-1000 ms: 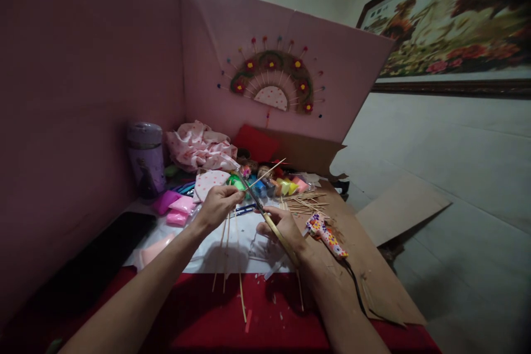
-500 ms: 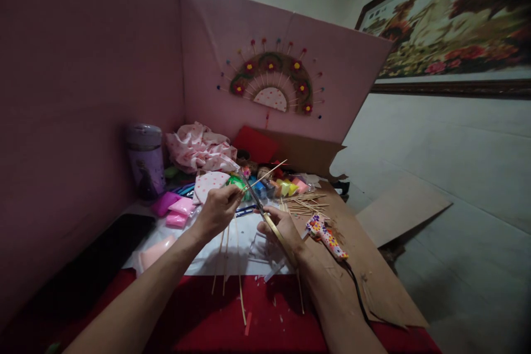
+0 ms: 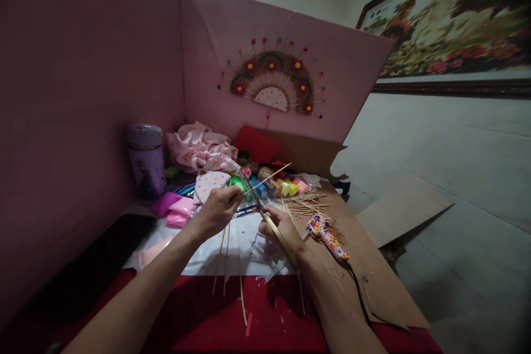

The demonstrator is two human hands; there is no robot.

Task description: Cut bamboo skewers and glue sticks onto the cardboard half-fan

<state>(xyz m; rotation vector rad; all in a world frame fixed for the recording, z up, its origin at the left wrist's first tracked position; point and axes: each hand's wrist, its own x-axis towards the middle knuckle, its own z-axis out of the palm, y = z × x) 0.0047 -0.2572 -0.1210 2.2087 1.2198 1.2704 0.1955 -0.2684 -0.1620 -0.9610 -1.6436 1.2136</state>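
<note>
My left hand (image 3: 219,209) is closed, pinching one end of a thin bamboo stick (image 3: 274,173) that slants up to the right. In my right hand (image 3: 284,228) is a pair of scissors (image 3: 275,230) with yellowish handles. Its blades cross the stick just beyond my left fingertips; whether they are cutting into it I cannot tell. Several loose sticks (image 3: 241,296) lie under my hands, over the white sheet (image 3: 199,246) and the red cloth (image 3: 186,315). To the right of my right hand rests a flower-patterned glue gun (image 3: 327,237).
More sticks (image 3: 307,204) are piled on brown cardboard (image 3: 365,276). Bags of coloured clay (image 3: 288,187), crumpled dotted fabric (image 3: 199,149) and a purple tumbler (image 3: 146,163) stand behind. A fan-shaped decoration (image 3: 271,74) hangs on the pink board. A dark flat object (image 3: 103,254) lies at left.
The stick has tilted slightly lower, its far end shifting a little right and down. Both hands keep their grips and have barely moved.
</note>
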